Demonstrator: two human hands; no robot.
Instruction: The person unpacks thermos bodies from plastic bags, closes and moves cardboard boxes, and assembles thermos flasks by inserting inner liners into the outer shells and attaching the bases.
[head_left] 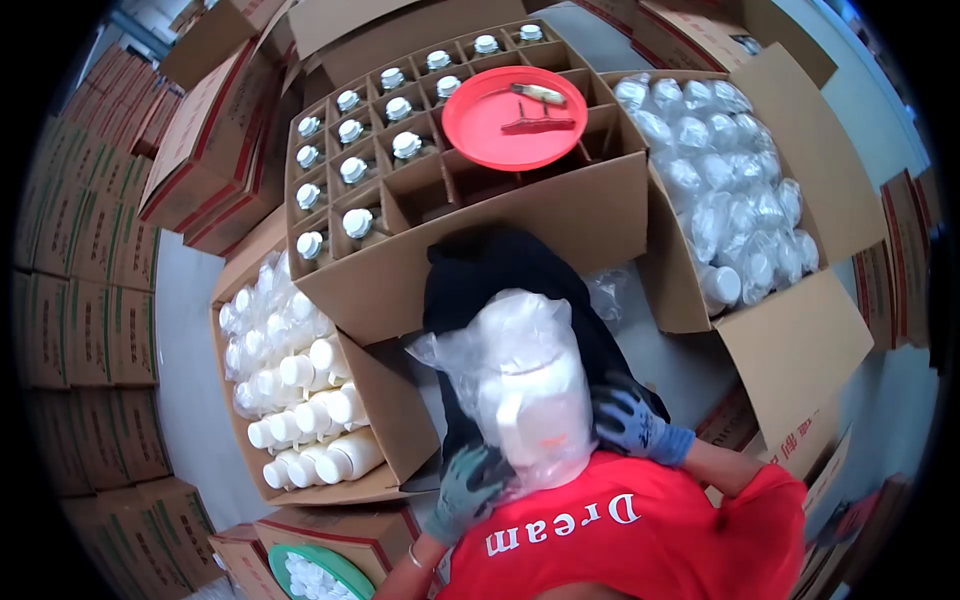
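Note:
A white plastic bottle with a handle [543, 410], covered by a clear plastic bag [490, 350], lies across my lap against the red shirt. My left hand [468, 492], in a grey-green glove with dark fingers, is at the bag's lower left edge with its fingers curled against the film. On the other side, my right hand [634, 420], in a blue glove with dark fingers, rests beside the bottle with its fingers apart. Some fingertips are hard to make out against the black trousers [450, 300].
Ahead stands a divided carton [480, 225] with several capped bottles, a red tray [480, 125] resting on top. The left carton [385, 410] holds white bottles; the right carton [680, 275] holds bagged ones. A green basin [340, 568] of white caps sits lower left.

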